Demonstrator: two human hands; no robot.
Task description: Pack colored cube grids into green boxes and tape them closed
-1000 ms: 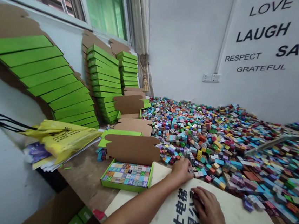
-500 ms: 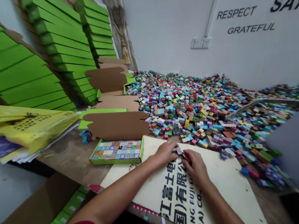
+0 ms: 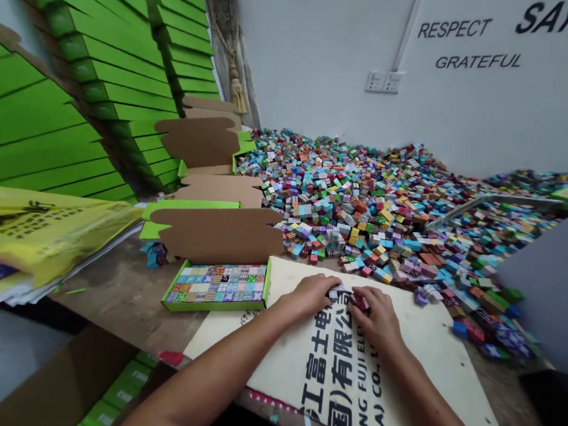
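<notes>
Over the far part of a cream printed board [image 3: 415,359], my left hand [image 3: 314,293] has its fingers closed on a small whitish patterned block [image 3: 335,293]. Close by on the right, my right hand [image 3: 377,314] pinches a dark red block [image 3: 360,301]. A narrow gap separates the two blocks. Left of my left hand lies an open green box [image 3: 214,308], its brown lid flap [image 3: 216,233] standing up behind it. Rows of small patterned blocks [image 3: 227,281] fill this box. Behind my hands spreads a big heap of loose coloured blocks [image 3: 335,198].
Tall stacks of green boxes [image 3: 111,69] rise at the left. A yellow plastic bag [image 3: 46,230] lies on papers at the table's left. More green boxes [image 3: 119,391] sit in a carton below. A thin metal bar [image 3: 480,202] crosses the heap at right.
The view has shifted slightly. My hands have drawn a little apart, and the whitish block and red block now show more clearly between them.
</notes>
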